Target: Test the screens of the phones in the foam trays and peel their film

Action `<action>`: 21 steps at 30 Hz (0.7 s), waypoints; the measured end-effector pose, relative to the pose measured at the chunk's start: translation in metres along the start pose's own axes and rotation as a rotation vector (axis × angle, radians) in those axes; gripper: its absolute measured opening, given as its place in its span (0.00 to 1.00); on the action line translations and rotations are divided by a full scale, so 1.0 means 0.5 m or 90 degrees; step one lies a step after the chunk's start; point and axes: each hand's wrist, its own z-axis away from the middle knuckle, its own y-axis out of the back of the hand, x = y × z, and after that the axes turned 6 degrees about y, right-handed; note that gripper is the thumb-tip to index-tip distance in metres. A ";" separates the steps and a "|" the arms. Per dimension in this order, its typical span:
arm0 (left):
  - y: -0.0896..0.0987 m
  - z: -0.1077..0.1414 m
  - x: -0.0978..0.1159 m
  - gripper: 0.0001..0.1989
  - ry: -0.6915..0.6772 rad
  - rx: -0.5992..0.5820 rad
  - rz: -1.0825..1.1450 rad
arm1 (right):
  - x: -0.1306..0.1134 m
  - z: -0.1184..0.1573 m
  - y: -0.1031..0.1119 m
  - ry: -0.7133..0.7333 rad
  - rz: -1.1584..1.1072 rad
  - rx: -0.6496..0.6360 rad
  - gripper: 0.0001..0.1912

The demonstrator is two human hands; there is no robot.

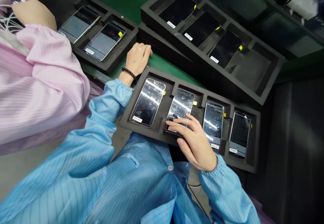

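Observation:
A black foam tray [157, 135] lies in front of me with several smartphones in its slots. My right hand [193, 138] is open above the second smartphone from the left [181, 104], fingers spread at the lower part of its screen, partly covering its white label. Beyond the tray's left corner, my left hand [138, 57] rests with its fingers curled in, and nothing shows in it. The leftmost smartphone [149, 102] has a bright, reflective screen. To the right sit a third smartphone [213, 124] and a fourth [239, 132], their screens showing fine lines of text.
Behind, a larger foam tray [274, 65] holds dark-screened phones [202, 29] with yellow tabs. At the left, another foam tray [111, 67] holds lit phones [105, 41]. A co-worker's pink sleeve [50, 72] and hand [37, 14] are close on my left, by white cables [10, 23].

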 end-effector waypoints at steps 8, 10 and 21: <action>0.042 0.065 0.051 0.29 -0.007 0.055 0.079 | 0.020 0.090 0.015 -0.157 0.070 0.111 0.13; 0.064 0.113 0.076 0.25 -0.014 0.054 0.088 | 0.036 0.101 0.019 -0.185 0.093 0.119 0.14; 0.074 0.183 0.013 0.21 0.070 0.010 0.147 | 0.136 -0.063 0.032 -0.100 0.151 0.044 0.22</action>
